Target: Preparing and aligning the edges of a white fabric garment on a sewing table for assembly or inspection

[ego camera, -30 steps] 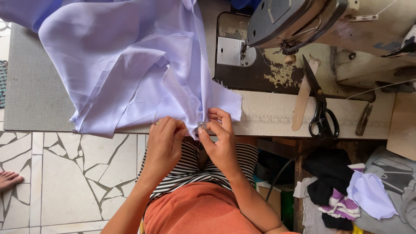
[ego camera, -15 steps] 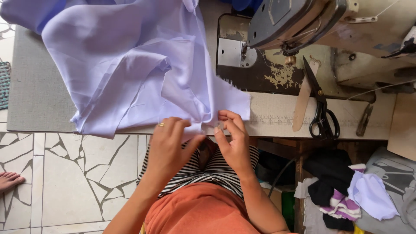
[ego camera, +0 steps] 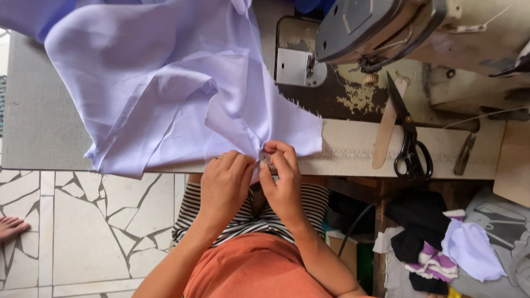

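From the head camera, the thin lilac woven cloth (ego camera: 165, 99) spreads over the grey table top (ego camera: 33, 127), its long axis running from 10 toward 4 o'clock. The left hand (ego camera: 225, 185) and right hand (ego camera: 282, 179) both pinch its near edge at the table's front. Black-handled scissors (ego camera: 409, 138) lie at 3 o'clock, blades pointing to 12.

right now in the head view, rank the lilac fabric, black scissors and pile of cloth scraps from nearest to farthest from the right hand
1. Lilac fabric: pinched at its edge by the right hand, alongside the left hand.
2. Black scissors: on the table, further to the right.
3. Pile of cloth scraps: farthest, low at the right.
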